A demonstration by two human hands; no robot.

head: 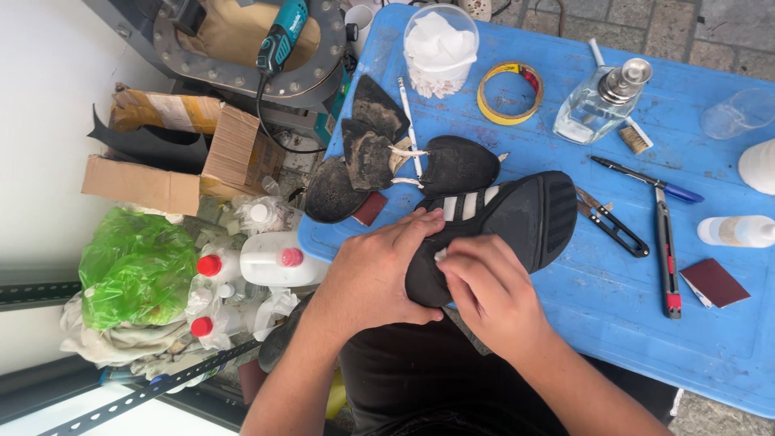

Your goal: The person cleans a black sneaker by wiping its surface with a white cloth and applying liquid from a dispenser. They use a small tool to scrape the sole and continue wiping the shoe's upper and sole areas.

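Gripping the black shoe [517,218] from the left of centre, the left hand [373,274] is closing its fingers over the shoe's near end, thumb and knuckles wrapping the side where the white stripes are showing. The shoe is lying sole-up across the near edge of the blue table [613,307], its long axis running from lower left, under the hands, up to the right, so the far end is pointing away from both hands toward the centre of the frame. Just right of the left hand, the right hand [488,295] is pressing on the same near end, fingers curled and pinching what looks like a small white scrap [441,255] against the sole; exactly what that scrap is I cannot tell. Both hands are touching the shoe at one end. Further right, black snips [615,228] and a red-tipped utility knife [667,257] are lying on the table, apart from the shoe.
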